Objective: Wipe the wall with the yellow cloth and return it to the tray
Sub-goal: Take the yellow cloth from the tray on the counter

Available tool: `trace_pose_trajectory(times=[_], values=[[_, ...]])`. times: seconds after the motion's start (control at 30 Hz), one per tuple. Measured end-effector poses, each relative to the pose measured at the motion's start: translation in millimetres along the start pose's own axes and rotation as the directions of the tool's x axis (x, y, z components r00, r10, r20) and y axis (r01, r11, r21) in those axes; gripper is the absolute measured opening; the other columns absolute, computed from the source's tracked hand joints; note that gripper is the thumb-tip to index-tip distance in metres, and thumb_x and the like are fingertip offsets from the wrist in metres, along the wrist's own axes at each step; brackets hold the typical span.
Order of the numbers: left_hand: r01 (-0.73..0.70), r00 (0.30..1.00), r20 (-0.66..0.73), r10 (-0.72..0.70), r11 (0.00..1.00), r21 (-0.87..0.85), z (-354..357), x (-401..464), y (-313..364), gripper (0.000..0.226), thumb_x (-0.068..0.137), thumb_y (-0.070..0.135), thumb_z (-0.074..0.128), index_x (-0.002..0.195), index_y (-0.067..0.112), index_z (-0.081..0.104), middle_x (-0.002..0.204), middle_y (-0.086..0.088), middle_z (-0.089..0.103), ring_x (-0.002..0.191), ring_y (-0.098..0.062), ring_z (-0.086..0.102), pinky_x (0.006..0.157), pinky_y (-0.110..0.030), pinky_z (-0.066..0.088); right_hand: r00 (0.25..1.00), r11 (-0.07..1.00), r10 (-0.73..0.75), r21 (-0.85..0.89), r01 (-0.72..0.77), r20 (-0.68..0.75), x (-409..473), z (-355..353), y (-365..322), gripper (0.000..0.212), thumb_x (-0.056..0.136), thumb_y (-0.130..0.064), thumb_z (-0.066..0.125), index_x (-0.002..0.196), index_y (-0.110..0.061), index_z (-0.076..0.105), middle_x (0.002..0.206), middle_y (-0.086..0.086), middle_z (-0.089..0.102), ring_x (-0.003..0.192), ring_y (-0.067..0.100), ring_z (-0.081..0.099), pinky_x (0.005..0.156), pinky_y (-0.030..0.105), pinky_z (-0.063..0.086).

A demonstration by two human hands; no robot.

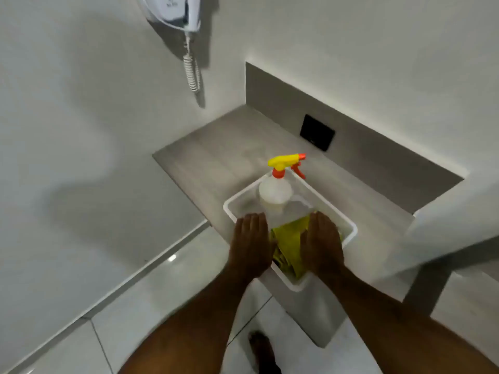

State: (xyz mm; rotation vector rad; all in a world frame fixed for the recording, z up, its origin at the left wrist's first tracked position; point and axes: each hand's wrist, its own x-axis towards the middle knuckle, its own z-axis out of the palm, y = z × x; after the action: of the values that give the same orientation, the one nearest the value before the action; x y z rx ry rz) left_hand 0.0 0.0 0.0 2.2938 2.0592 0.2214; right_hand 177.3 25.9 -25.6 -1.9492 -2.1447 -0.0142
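Observation:
A white plastic tray (334, 209) sits on a grey counter. In its near half lies the crumpled yellow cloth (287, 244), seen between my two hands. My left hand (251, 244) lies flat, palm down, over the tray's left rim, fingers together and extended. My right hand (322, 244) lies flat, palm down, over the right part of the cloth. Neither hand grips anything. The white wall (81, 117) rises to the left of the counter and behind it.
A clear spray bottle (275, 193) with a yellow and orange trigger head stands in the tray's far half. A white wall-mounted hair dryer (175, 9) with a coiled cord hangs at top left. A black socket plate (317, 136) sits on the backsplash. Glossy floor tiles (135, 306) lie below.

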Motion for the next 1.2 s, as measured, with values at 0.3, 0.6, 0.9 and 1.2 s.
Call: trace_pose_trajectory(times=[0.3, 0.6, 0.9, 1.2], values=[[0.267, 0.825, 0.548, -0.139, 0.950, -0.161, 23, 51, 34, 0.045, 0.084, 0.043, 0.055, 0.115, 0.011, 0.052, 0.116, -0.010, 0.061, 0.110, -0.033, 0.060, 0.094, -0.044, 0.041, 0.880, 0.945, 0.320, -0.052, -0.323, 0.350, 40, 11, 18, 0.046, 0.080, -0.022, 0.065, 0.119, 0.000, 0.052, 0.118, 0.022, 0.062, 0.109, 0.041, 0.060, 0.096, 0.047, 0.048], [0.404, 0.863, 0.500, -0.071, 0.691, -0.599, -30, 69, 11, 0.016, 0.072, 0.016, 0.066, 0.063, 0.009, 0.056, 0.067, -0.005, 0.057, 0.073, -0.021, 0.058, 0.055, -0.024, 0.041, 0.882, 0.533, 0.150, 0.715, -0.453, 0.447, 52, -50, 31, 0.026, 0.081, 0.005, 0.072, 0.107, 0.005, 0.071, 0.092, 0.019, 0.078, 0.093, 0.035, 0.072, 0.079, 0.041, 0.061], [0.563, 0.824, 0.482, -0.299, 0.329, -0.758, -112, -75, -136, 0.022, 0.083, 0.011, 0.065, 0.100, -0.002, 0.067, 0.095, -0.011, 0.072, 0.087, -0.027, 0.068, 0.079, -0.040, 0.055, 0.785, 0.337, -0.368, 0.859, -0.386, 0.498, 5, -93, -104, 0.036, 0.075, -0.007, 0.078, 0.108, -0.021, 0.073, 0.092, -0.002, 0.080, 0.086, 0.018, 0.076, 0.066, 0.025, 0.063], [0.825, 0.541, 0.655, -0.528, 0.178, -0.537, 11, -232, -243, 0.041, 0.079, 0.021, 0.072, 0.097, -0.013, 0.057, 0.084, -0.018, 0.058, 0.080, -0.023, 0.055, 0.074, -0.047, 0.049, 0.708, 0.747, -0.398, 0.654, -0.119, 0.584, -91, 36, -242, 0.045, 0.067, -0.017, 0.087, 0.110, -0.017, 0.073, 0.097, 0.007, 0.077, 0.087, 0.021, 0.069, 0.075, 0.026, 0.050]])
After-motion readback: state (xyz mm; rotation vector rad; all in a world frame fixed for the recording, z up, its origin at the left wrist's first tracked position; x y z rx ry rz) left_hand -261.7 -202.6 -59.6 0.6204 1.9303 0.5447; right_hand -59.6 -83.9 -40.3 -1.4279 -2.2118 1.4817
